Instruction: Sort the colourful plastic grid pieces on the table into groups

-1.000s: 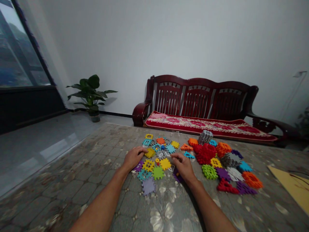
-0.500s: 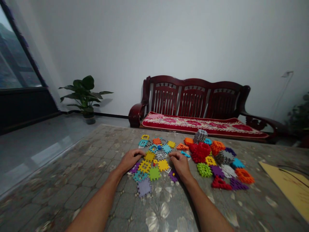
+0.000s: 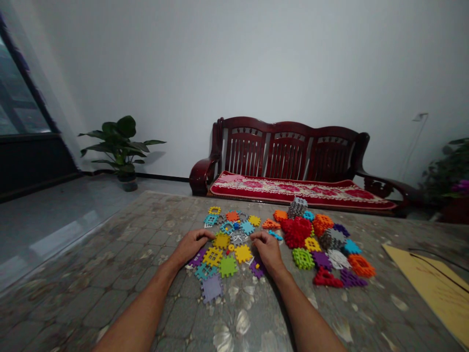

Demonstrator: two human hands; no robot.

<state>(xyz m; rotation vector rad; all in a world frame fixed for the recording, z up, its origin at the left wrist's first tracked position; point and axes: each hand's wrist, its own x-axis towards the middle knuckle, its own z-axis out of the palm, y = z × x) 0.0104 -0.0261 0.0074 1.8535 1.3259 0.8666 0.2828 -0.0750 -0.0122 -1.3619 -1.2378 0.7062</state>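
Flat, toothed plastic building tiles in many colours (image 3: 227,242) lie spread on a table covered with a grey flowered cloth (image 3: 146,254). My left hand (image 3: 190,246) rests on the tiles at the left of the spread, fingers curled down beside a yellow tile (image 3: 221,240). My right hand (image 3: 267,250) rests at the right of the same spread, fingers curled onto the cloth, over a purple tile (image 3: 257,269). Nothing that I can make out is lifted by either hand. A second heap of stacked tiles (image 3: 322,244), with a red stack (image 3: 297,231), lies to the right.
A dark wooden bench (image 3: 289,156) with a red patterned cushion (image 3: 300,189) stands behind the table. A potted plant (image 3: 120,146) sits on the floor at the left. A yellow sheet (image 3: 432,283) lies at the table's right edge. Another plant (image 3: 449,171) is at far right.
The view has swung slightly right, shifting everything left in the picture. Both hands stay on the tiles in nearly the same pose.
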